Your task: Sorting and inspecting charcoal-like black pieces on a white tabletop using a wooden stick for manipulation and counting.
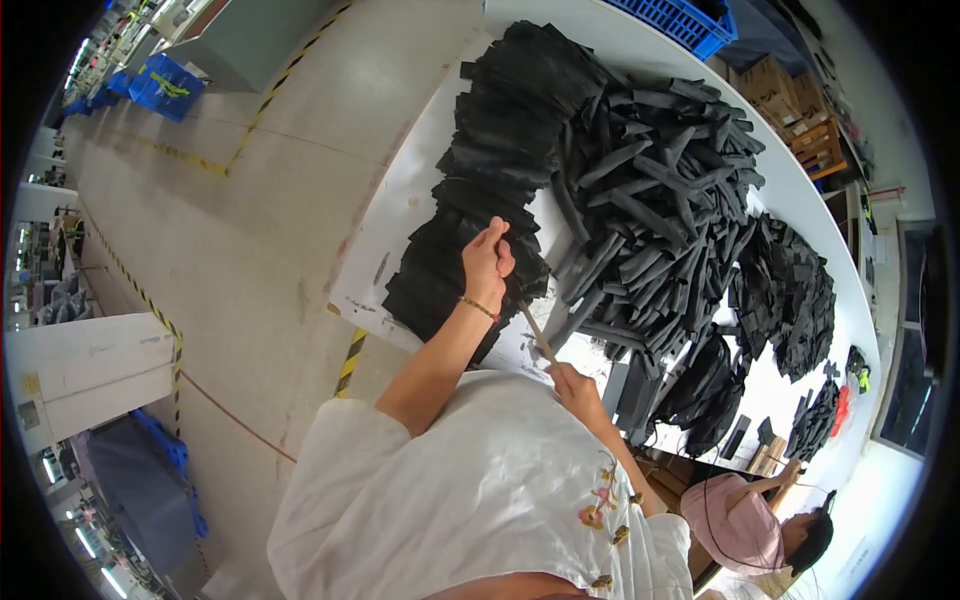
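My left hand (485,265) hangs over overlapping flat black pieces (430,270), which look like cloth or thin sheet. Its fingers are curled closed, and whatever they may hold is hidden. A bracelet circles that wrist. In my right hand (578,392), close to my body, is a thin tan stick (537,332). It points away from me, its far end at the edge of the black pieces below my left hand. To the right lies a big heap of black tube-like strips (655,190). All of this rests on a white table (395,215).
More black piles (790,290) and a black bundle (700,395) lie further right on the table. A blue crate (690,25) stands at its far edge. A co-worker in pink (735,520) works at lower right. Yellow-black tape (350,365) marks the floor at left.
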Available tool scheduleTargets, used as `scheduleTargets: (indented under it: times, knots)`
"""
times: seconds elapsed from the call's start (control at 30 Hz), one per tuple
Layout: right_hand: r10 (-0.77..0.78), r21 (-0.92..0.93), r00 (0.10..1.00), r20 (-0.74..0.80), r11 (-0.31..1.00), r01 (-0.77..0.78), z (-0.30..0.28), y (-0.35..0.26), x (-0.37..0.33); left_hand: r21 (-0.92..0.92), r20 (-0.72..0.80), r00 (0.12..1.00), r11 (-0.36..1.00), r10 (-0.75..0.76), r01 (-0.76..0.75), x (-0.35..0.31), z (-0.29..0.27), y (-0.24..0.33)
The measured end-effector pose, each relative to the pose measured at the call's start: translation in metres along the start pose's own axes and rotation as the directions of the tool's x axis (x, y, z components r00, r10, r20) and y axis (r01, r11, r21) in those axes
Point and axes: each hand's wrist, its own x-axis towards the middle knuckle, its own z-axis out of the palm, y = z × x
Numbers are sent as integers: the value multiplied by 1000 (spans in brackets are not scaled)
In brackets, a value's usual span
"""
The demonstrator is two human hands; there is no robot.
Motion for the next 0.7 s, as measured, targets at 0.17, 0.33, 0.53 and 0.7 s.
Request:
scheduleTargets:
  times: [0.17,0.33,0.53,0.7]
  knots:
    - [-41,-147,984,173,987,66,-40,11,-66,-58,-160,974,984,159,-170,49,-21,27]
    - [129,101,977,-167,988,-113,-55,-17,-46,-88,-53,994,991,94,-98,43,4,33]
    - [-412,-76,803,-431,903,423,-4,-12,72,-132,-27,973,966,-229,224,7,10,-42]
    - [-229,203,864,-449,915,348,-27,-9,70,568,666,739,573,100,-590,-22,1,-34]
